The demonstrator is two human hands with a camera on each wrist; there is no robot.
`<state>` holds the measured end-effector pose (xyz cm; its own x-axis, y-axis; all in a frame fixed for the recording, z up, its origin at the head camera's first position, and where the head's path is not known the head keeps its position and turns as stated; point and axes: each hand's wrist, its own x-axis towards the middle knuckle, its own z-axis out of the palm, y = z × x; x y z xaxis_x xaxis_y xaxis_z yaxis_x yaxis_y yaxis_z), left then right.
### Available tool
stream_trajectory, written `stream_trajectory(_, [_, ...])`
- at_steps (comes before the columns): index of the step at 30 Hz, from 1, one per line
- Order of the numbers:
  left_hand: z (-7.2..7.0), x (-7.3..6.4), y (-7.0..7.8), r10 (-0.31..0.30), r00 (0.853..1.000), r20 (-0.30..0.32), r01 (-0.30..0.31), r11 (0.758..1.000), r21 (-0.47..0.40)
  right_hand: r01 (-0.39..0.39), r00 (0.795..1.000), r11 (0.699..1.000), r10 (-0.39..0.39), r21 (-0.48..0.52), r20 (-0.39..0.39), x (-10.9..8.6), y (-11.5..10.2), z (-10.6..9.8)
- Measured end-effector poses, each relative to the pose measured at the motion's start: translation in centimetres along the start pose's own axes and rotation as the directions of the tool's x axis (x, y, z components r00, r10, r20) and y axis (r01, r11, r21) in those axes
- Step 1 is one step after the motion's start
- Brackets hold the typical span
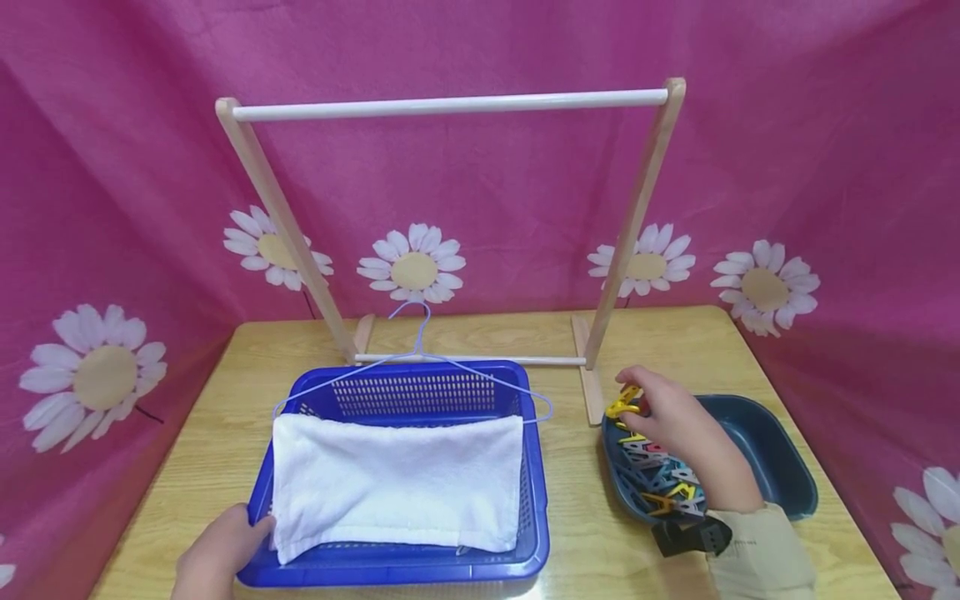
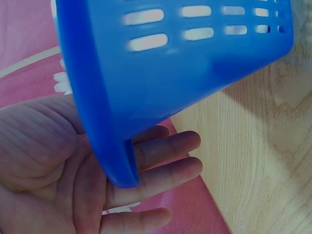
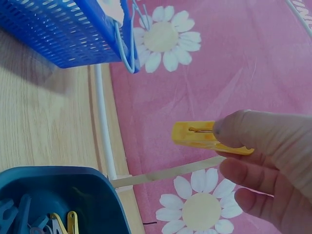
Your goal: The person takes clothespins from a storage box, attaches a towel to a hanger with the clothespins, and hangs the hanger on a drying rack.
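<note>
My right hand (image 1: 671, 412) pinches a yellow clothespin (image 3: 195, 134) between thumb and fingers, above the left side of a dark teal tub (image 1: 780, 450) of several mixed-colour clothespins (image 1: 652, 479). At the left side of a blue plastic basket (image 1: 390, 573), my left hand (image 1: 225, 546) lies with its thumb at the rim. Its fingers (image 2: 168, 146) extend fairly straight below the rim in the left wrist view. A folded white towel (image 1: 397, 483) lies over the basket, and a light-blue wire hanger (image 1: 420, 354) leans there, its hook pointing up and its lower part hidden by the towel.
Behind the basket stands a wooden rack with a white top bar (image 1: 450, 106) and a low white crossbar (image 1: 480, 361). Its right foot (image 1: 591, 392) reaches near the tub. Pink flowered cloth (image 1: 480, 183) surrounds the wooden table (image 1: 187, 450). A black strap (image 1: 690, 536) circles my right wrist.
</note>
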<state>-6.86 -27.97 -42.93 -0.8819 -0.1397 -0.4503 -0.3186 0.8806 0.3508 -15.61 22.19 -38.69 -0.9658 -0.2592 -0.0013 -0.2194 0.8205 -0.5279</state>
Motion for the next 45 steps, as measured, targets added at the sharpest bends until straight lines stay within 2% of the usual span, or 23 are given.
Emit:
stream_trajectory(9, [0.0, -0.2, 0.0, -0.002, 1.0, 0.005, 0.002, 1.0, 0.009, -0.008, 1.0, 1.0, 0.008, -0.017, -0.004, 0.0, -0.3, 0.4])
stream_trajectory(15, [0.1, -0.6, 0.2, 0.037, 0.999, -0.015, -0.037, 0.999, 0.009, -0.006, 1.0, 0.999, 0.007, -0.035, 0.004, 0.1, -0.7, 0.4])
stream_trajectory(24, [0.2, -0.3, 0.0, 0.055, 0.998, -0.02, -0.055, 0.998, 0.006, -0.016, 1.0, 0.999, 0.016, -0.03, 0.012, 0.6, -1.5, 0.4])
stream_trajectory(35, [0.0, -0.1, 0.2, 0.044, 0.999, -0.008, -0.044, 0.999, 0.0, 0.036, 0.999, 0.998, -0.037, -0.05, -0.018, 0.8, -2.1, 0.2])
stream_trajectory(45, [0.2, 0.2, -0.1, 0.026, 1.0, -0.015, -0.026, 1.0, 0.015, 0.018, 1.0, 0.999, -0.019, -0.038, -0.024, 1.0, -2.5, 0.7])
